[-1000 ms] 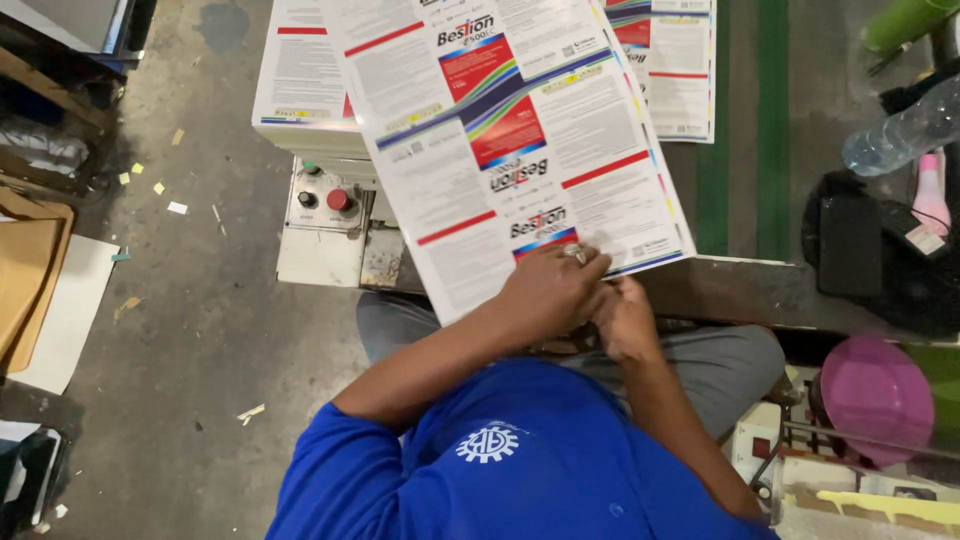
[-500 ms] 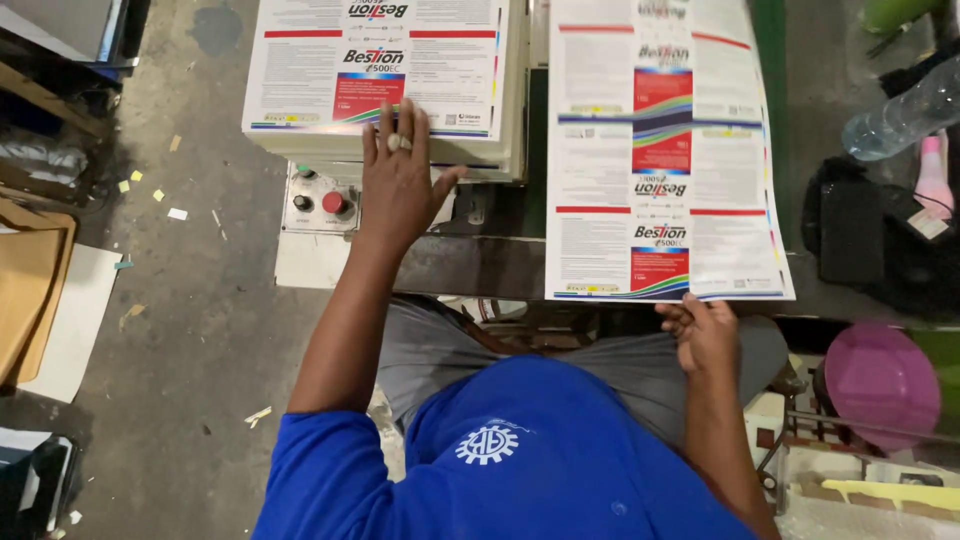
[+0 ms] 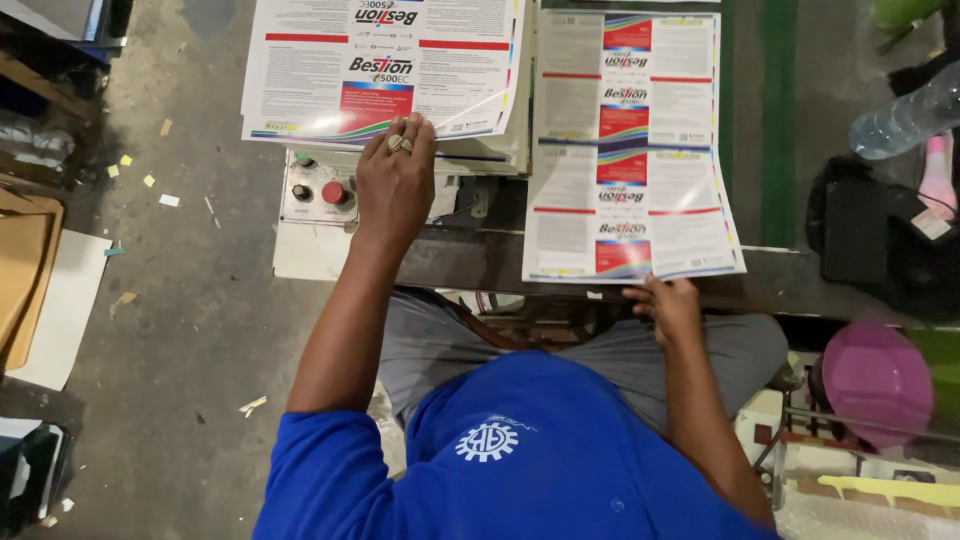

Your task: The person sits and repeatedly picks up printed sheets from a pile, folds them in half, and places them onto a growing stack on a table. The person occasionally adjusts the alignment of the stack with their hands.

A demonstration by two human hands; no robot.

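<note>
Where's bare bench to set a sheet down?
Bare dark bench edge between the left hand and the label sheet; a green strip right of that sheet. Crowded: the label stack, button box, black bag and bottle.

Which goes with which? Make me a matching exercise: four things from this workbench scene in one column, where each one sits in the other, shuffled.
Things:
1. left hand
2. right hand
3. red button
4. plastic bottle

Places:
A. far right, lying on its side
B. on the panel below the left stack
C. at the near edge of the right sheet
D. fingers on the near edge of the left stack of sheets

Pairs: 1-D, 2-C, 3-B, 4-A
</note>
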